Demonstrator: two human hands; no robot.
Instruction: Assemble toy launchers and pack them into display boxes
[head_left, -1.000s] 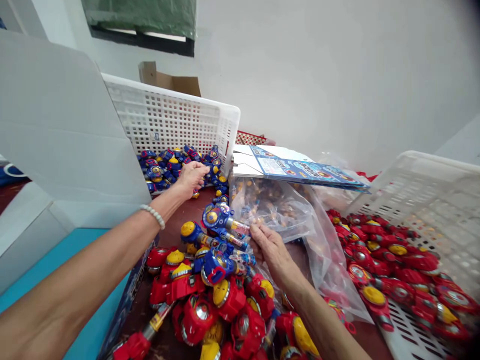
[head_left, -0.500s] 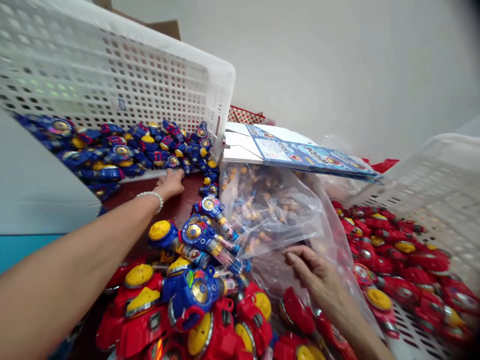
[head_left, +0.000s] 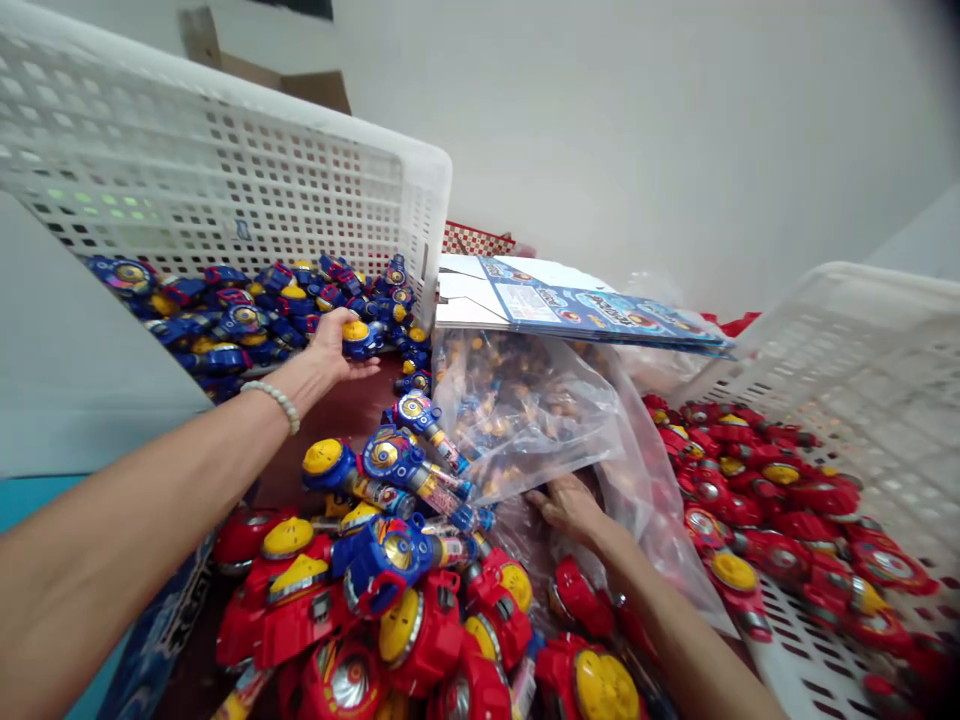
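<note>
Head view: the left hand (head_left: 322, 352), half-curled, holds a blue-and-yellow toy (head_left: 361, 342) before a white basket (head_left: 429, 172), its probably light, rigid body best gripped by the sides; the right hand's (head_left: 574, 508) hold, at a plastic bag (head_left: 559, 425), is unclear.

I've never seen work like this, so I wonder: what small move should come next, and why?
Probably the right hand should take one of the small pieces from the clear bag: its fingers are at the bag's opening, while the left hand holds a blue-and-yellow toy.
</note>
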